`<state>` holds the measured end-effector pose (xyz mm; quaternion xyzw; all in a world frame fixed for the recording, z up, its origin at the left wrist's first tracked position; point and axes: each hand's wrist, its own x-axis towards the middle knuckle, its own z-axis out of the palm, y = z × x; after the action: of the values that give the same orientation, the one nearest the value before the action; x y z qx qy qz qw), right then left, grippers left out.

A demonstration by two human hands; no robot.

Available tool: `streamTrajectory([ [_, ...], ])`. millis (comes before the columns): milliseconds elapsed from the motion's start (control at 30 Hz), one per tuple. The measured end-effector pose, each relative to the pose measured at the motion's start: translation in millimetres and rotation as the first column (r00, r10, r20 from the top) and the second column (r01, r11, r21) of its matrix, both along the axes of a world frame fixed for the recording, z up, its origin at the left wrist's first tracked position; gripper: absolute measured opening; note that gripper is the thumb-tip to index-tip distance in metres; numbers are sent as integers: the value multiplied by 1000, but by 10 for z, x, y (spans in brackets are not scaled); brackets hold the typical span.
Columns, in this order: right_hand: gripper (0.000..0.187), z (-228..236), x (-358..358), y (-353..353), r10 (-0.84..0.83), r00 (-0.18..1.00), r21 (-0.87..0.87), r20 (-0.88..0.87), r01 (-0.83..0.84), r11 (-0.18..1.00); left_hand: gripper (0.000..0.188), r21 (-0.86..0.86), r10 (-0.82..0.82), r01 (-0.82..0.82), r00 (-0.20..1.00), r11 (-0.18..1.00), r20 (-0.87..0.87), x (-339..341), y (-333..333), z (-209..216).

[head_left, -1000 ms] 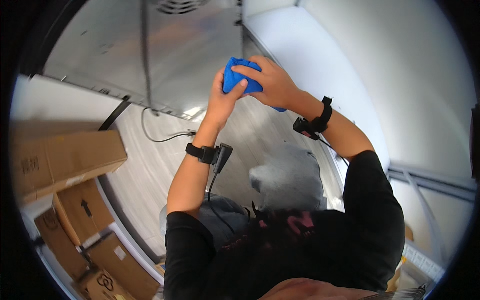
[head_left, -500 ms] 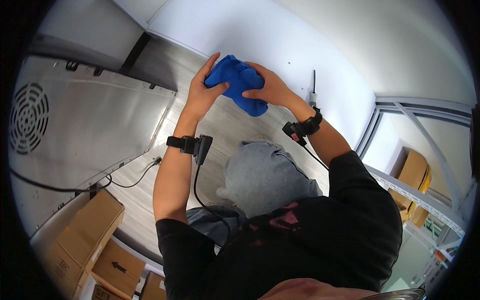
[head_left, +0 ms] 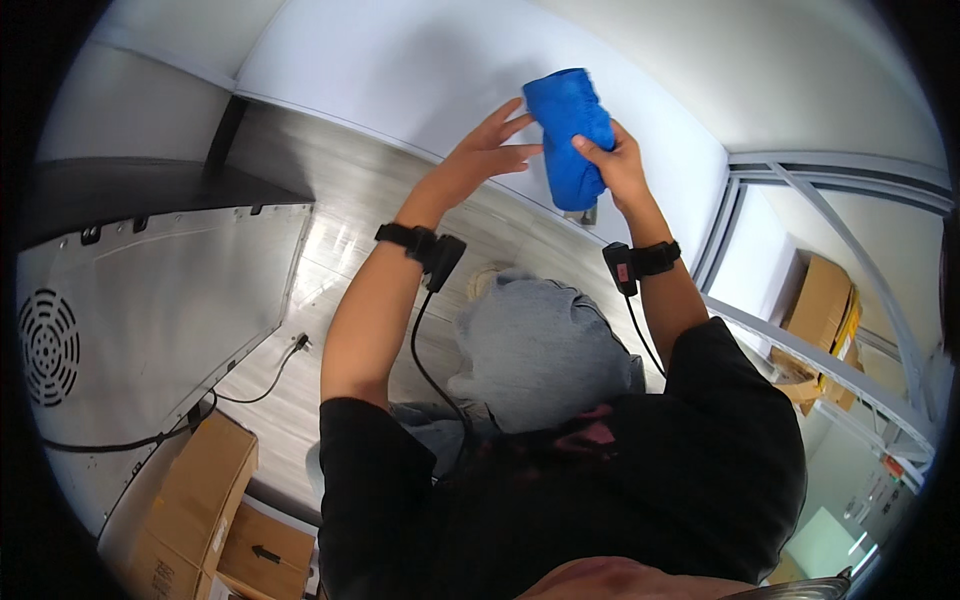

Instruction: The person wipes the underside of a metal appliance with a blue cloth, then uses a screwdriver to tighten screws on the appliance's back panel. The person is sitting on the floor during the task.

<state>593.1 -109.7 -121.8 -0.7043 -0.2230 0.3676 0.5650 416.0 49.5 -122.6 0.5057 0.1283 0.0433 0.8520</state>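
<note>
A blue cloth (head_left: 566, 130), folded into an oblong bundle, is held up in front of the white wall. My right hand (head_left: 617, 165) grips it along its right side, the thumb lying across its front. To its left, my left hand (head_left: 490, 150) has its fingers spread, the tips close to the cloth's left edge; whether they touch it I cannot tell. Each wrist wears a black strap with a small black device, the left one (head_left: 430, 255) and the right one (head_left: 640, 262), with a cable trailing from each.
On the left stands a metal cabinet (head_left: 170, 300) with a round vent. A plug on a cable (head_left: 300, 343) lies on the floor near it. Cardboard boxes (head_left: 195, 510) sit at lower left. A grey metal frame (head_left: 835, 235) with a shelf holding more cardboard is on the right.
The cloth has moved right and up, and changed from a rounded bunch to a longer, upright bundle. My left hand has come off it and opened; my right hand still holds it.
</note>
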Motion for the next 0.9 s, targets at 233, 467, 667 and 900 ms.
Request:
streamTrajectory([
  [233, 67, -372, 692, -753, -337, 911, -127, 236, 373, 919, 65, 121, -246, 266, 956, 956, -160, 782, -486, -310],
  [467, 82, -941, 959, -1148, -207, 850, -468, 484, 451, 760, 57, 84, -261, 298, 918, 951, -300, 815, -807, -888],
  [667, 47, -758, 658, -903, 69, 338, -270, 939, 598, 755, 50, 213, -211, 291, 920, 933, -331, 741, -915, -1203],
  [900, 38, -800, 447, -543, 219, 837, -544, 502, 109, 832, 42, 167, -202, 236, 959, 957, -200, 651, -887, -1384],
])
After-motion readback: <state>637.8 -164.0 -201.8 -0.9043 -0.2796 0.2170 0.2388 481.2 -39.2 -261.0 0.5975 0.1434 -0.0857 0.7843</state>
